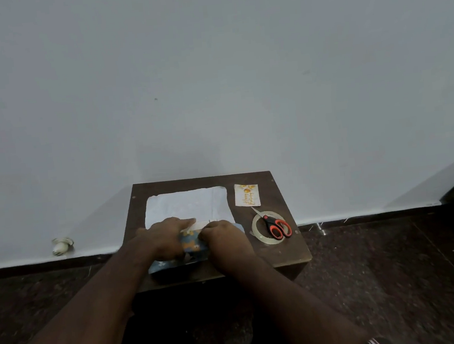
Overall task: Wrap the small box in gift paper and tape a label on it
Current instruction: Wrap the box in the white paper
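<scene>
Both forearms reach in from the bottom edge, and I have my hands set down together at the near side of the small dark tabletop (280, 252). My left hand (168, 237) lies flat, fingers extended, pinning the folded flap of gift paper (191, 243) down; my right hand (225, 241) is curled over the fold just beside it, and I cannot tell whether it pinches the edge or only presses it. The box itself is hidden; I judge it sits under the paper beneath my palms, since the blue printed side rises there while the white underside spreads flat toward the wall. Keeping both palms on top stops the flap springing back before tape goes on. Scissors (277, 226) rest across the tape roll (256, 230) to my right, close enough for a quick reach. Behind them lies the label (247, 195), parked clear of the folding, waiting for the last step.
</scene>
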Motion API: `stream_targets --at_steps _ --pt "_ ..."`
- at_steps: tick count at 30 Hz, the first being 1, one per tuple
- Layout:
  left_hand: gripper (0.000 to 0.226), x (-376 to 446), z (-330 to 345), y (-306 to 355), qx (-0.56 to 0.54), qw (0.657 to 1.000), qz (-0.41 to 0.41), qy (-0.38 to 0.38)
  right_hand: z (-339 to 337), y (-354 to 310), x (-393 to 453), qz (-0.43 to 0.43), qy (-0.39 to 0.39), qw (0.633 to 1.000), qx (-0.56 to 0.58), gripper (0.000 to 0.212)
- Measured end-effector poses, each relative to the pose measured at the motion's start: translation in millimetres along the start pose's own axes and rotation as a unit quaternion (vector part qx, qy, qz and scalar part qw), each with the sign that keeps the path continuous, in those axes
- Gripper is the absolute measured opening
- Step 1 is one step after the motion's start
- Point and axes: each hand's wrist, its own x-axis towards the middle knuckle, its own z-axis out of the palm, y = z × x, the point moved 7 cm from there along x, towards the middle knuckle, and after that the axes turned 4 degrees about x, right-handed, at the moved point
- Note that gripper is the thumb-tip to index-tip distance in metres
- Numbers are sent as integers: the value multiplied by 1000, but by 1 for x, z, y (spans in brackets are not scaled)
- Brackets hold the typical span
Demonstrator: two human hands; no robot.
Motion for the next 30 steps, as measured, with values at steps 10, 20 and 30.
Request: stream_targets --at_steps 10,20,30 --pt "43 18 -20 -17 -149 975 -14 164 -4 -18 8 3 -22 996 -87 30" --pt "49 40 -46 13 11 971 -32 236 -4 -19 13 -11 -24 994 -104 24" --pt "76 68 -47 18 70 983 -44 165 9 -10 17 -9 -55 996 -67 38"
